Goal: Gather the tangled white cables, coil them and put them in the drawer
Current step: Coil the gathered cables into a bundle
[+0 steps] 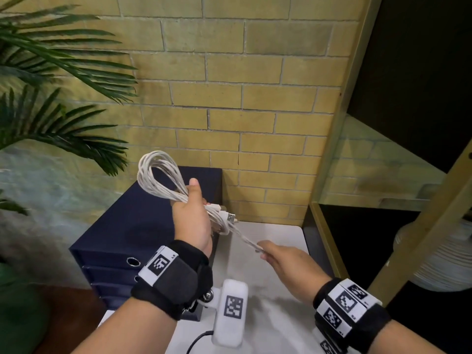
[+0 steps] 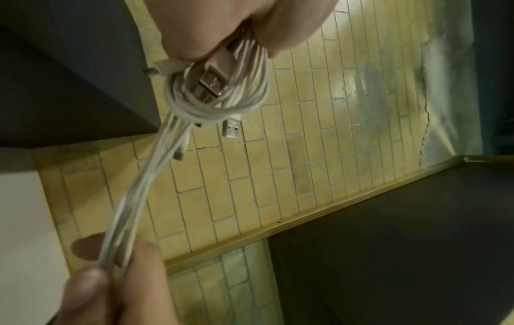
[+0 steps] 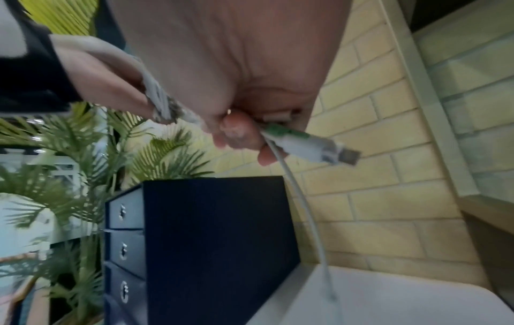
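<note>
My left hand (image 1: 201,200) grips a bundle of white cables (image 1: 155,172) above the dark blue drawer unit (image 1: 143,226); the looped end stands up past my thumb. In the left wrist view a few turns of cable wrap the bundle (image 2: 219,107), and a USB plug (image 2: 211,81) pokes out below my fingers. Taut strands (image 1: 242,237) run from the bundle down to my right hand (image 1: 263,251), which pinches them. The right wrist view shows a white plug with a green collar (image 3: 314,145) sticking out of that hand, and one cable (image 3: 306,209) hanging to the table. The unit's drawers (image 3: 122,213) are shut.
The drawer unit stands on a white table (image 1: 270,290) against a yellow brick wall (image 1: 229,98). Palm fronds (image 1: 63,72) hang at the left. At the right, a gold-framed shelf (image 1: 339,123) holds stacked plates (image 1: 439,264). A black cord (image 1: 196,341) lies near the table's front.
</note>
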